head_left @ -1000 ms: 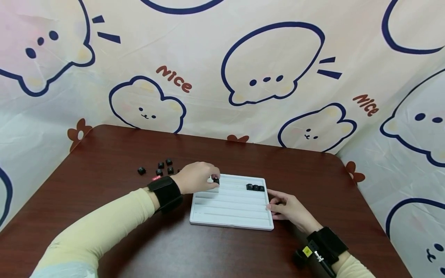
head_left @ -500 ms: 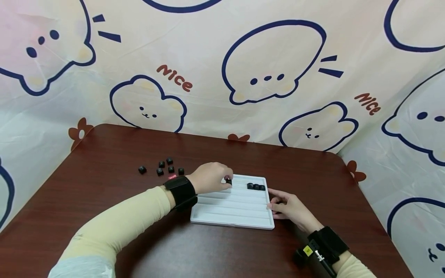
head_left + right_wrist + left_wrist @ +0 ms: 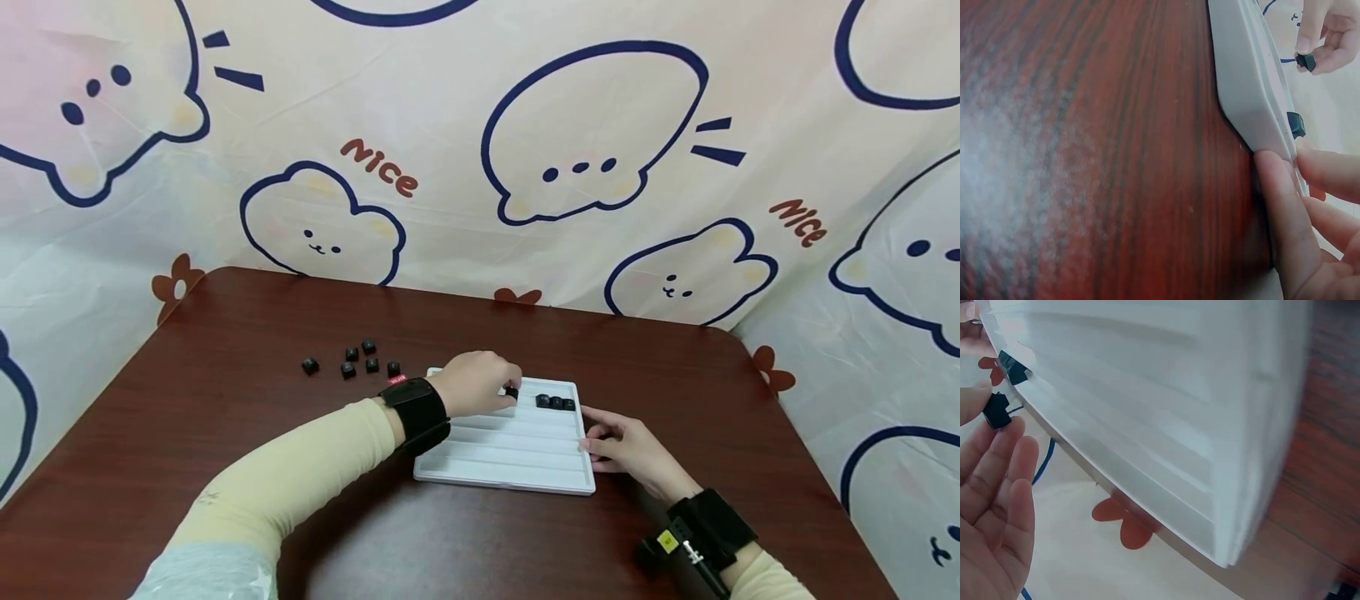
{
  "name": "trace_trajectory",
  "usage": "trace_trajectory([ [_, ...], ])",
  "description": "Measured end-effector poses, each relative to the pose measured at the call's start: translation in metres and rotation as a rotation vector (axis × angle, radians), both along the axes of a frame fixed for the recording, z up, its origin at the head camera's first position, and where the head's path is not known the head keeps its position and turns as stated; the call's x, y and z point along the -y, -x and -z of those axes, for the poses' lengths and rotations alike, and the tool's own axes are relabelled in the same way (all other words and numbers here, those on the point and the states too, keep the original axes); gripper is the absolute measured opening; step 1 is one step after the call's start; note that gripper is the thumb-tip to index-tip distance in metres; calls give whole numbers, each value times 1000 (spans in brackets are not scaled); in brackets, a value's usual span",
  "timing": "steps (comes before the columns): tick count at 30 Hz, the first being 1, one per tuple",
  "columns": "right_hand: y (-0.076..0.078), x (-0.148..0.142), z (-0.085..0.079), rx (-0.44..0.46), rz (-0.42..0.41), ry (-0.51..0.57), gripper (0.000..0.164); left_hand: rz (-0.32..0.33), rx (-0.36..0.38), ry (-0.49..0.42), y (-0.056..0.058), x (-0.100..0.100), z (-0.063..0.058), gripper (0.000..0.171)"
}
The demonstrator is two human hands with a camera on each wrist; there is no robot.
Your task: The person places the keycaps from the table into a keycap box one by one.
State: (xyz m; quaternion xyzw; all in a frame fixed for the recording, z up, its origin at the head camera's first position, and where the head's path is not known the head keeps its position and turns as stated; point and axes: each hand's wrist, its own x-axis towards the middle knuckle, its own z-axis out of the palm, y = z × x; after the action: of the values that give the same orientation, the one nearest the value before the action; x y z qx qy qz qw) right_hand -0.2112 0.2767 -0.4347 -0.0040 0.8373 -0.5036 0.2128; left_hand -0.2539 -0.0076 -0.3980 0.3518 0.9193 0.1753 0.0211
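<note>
My left hand [image 3: 474, 383] pinches a small black keycap [image 3: 997, 411] between thumb and fingertips, above the upper part of a white ridged tray [image 3: 517, 458]. The other fingers of that hand spread below the keycap in the left wrist view. Several black keycaps [image 3: 557, 402] sit side by side in a row near the tray's right edge, right of the held one. At that edge my right hand [image 3: 626, 450] grips the tray, one finger against its outer side wall and another at the rim, as the right wrist view shows.
Several loose black keycaps [image 3: 351, 363] lie on the dark wooden table [image 3: 360, 533], left of the tray behind the left forearm. A cartoon-printed cloth [image 3: 450, 167] hangs behind the table and at its sides. Both wrists wear black straps [image 3: 420, 414].
My left hand has moved right over the tray with the keycap, closer to the row at the right edge. The right hand stays at the tray's edge.
</note>
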Motion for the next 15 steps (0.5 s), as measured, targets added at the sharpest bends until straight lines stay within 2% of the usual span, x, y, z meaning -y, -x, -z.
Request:
trace_trajectory([
  [7, -1, 1, 0, 14, 21, 8, 64, 10, -7, 16, 0, -11, 4, 17],
  [15, -1, -1, -2, -7, -14, 15, 65, 1, -1, 37, 0, -17, 2, 9],
])
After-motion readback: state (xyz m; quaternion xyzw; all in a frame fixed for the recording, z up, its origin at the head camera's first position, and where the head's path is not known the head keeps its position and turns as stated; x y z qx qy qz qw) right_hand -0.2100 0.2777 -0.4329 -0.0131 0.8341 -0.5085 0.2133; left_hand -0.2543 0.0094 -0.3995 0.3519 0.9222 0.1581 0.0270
